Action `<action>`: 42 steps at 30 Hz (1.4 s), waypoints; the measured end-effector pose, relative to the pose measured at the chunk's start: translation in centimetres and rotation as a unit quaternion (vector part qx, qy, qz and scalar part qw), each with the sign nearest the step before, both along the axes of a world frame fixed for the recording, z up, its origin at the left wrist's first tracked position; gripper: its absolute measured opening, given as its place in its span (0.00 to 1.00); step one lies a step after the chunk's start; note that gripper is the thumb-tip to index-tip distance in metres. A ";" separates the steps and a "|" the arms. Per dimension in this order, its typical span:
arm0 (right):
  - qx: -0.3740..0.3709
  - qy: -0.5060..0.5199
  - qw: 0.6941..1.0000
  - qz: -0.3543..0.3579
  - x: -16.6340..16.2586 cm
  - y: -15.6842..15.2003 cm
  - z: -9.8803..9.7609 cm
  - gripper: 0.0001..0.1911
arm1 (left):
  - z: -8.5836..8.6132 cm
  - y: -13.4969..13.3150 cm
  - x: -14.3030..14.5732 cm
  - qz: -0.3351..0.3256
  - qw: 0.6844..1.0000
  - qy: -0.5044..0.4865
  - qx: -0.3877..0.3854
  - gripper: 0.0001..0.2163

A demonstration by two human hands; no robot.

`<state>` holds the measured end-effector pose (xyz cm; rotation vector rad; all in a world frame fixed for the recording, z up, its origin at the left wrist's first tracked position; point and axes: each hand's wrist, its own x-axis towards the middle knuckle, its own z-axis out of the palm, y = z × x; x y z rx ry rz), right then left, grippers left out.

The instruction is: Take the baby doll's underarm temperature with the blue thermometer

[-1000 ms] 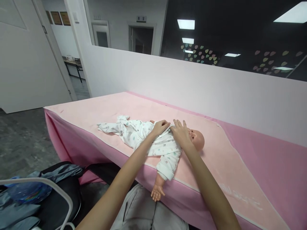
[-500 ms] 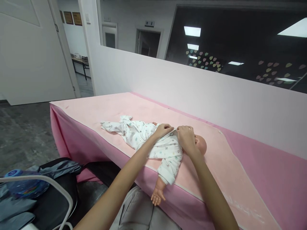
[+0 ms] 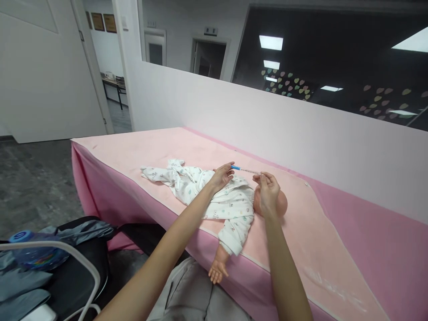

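A doll (image 3: 282, 204) in white printed baby clothes (image 3: 232, 207) lies on its back on the padded table, its head to the right. One of its arms (image 3: 219, 266) hangs over the near edge. Above its chest a thin thermometer (image 3: 249, 170) with a blue end spans my two hands. Beside the blue end, my left hand (image 3: 221, 177) has its fingertips closed on it. My right hand (image 3: 268, 189) pinches the other end, close to the doll's head and partly hiding it.
The pink-covered table (image 3: 133, 147) runs along a white wall with a dark window (image 3: 334, 58). At lower left a black chair (image 3: 76, 272) holds grey cloth and a blue-capped bottle (image 3: 36, 252), with a white tube (image 3: 83, 263) in front. A door (image 3: 47, 80) stands at left.
Both hands have lifted off the clothing at the doll's chest, where they held its edge. The thermometer now shows between them. The doll lies as before.
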<state>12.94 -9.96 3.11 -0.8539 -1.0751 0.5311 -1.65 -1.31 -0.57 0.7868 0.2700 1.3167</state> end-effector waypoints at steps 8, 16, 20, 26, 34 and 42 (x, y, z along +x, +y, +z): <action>0.072 -0.101 0.983 -0.135 -0.4 0.2 -2.5 0.12 | 0.1 -0.5 -0.1 -0.021 0.996 -0.081 -0.042 0.07; 0.144 -0.298 0.885 -0.327 0.0 0.0 -3.8 0.11 | -0.1 -1.1 -0.7 -0.115 0.990 -0.058 0.059 0.19; 0.158 -0.339 0.844 -0.383 -0.3 -0.6 -3.4 0.13 | -0.2 -1.1 -0.8 -0.133 0.986 -0.037 0.094 0.23; 0.150 -0.365 0.820 -0.414 -0.5 -0.8 -3.3 0.15 | -0.1 -1.2 -0.7 -0.120 0.989 -0.020 0.083 0.27; 0.160 -0.366 0.829 -0.392 -0.4 -0.3 -3.7 0.18 | 0.2 -1.4 -0.6 -0.120 0.989 -0.032 0.083 0.28; 0.147 -0.391 0.810 -0.411 -0.3 -0.5 -3.6 0.17 | 0.1 -1.2 -0.6 -0.144 0.982 -0.052 0.114 0.26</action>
